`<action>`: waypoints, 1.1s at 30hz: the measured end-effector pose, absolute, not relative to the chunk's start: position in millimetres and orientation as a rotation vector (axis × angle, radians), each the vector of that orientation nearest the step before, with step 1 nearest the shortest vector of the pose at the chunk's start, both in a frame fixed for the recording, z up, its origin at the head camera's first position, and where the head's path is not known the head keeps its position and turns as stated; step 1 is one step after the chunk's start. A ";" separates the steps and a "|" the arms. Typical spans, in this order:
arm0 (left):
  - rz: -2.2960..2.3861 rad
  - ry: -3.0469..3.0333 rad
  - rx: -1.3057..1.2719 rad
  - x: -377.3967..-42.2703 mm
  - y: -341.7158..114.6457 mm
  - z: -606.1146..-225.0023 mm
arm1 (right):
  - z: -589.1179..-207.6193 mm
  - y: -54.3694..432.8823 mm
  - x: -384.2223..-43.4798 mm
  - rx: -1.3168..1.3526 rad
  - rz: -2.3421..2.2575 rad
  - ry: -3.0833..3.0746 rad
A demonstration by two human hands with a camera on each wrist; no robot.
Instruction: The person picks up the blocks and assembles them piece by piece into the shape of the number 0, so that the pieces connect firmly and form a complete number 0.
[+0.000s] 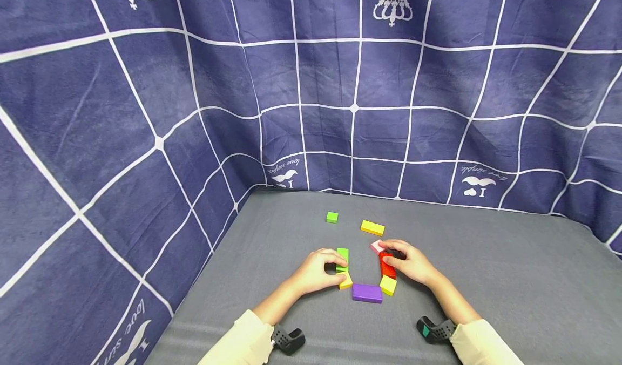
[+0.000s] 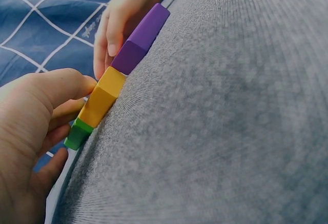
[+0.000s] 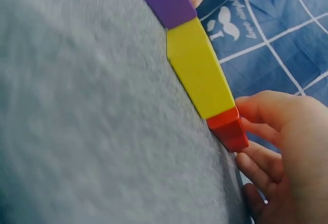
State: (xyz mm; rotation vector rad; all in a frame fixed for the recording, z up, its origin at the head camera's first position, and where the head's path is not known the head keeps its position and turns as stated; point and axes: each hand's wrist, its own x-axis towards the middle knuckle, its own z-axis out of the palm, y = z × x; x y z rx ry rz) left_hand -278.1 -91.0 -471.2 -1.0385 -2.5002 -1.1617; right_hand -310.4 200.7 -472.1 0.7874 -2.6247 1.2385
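A green block (image 1: 342,255) and a yellow-orange block (image 1: 345,282) stand end to end under my left hand (image 1: 318,270). That hand's thumb touches the yellow-orange block, and its bent fingers hold the green one. Across from it, my right hand (image 1: 410,262) grips a red block (image 1: 388,268). Its index finger reaches to a small pink block (image 1: 376,247) at the red block's far end. A yellow block (image 3: 200,67) meets the red one at its near end. Between the two rows lies a purple block (image 1: 367,293), nearest to me.
Farther back on the grey table (image 1: 486,278) lie a small green block (image 1: 332,217) and a long yellow block (image 1: 372,228). A blue curtain with white lines (image 1: 330,73) hangs behind the table and along its left side.
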 end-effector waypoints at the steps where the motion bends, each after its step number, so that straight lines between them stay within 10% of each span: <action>1: -1.160 -2.500 -1.041 -277.9 -91.0 -470.9 | -473.1 200.5 -309.6 0.777 1.224 -2.626; 33: -0.921 -2.795 -1.141 -296.6 -82.4 -432.5 | -476.4 200.2 -308.6 0.740 1.182 -2.610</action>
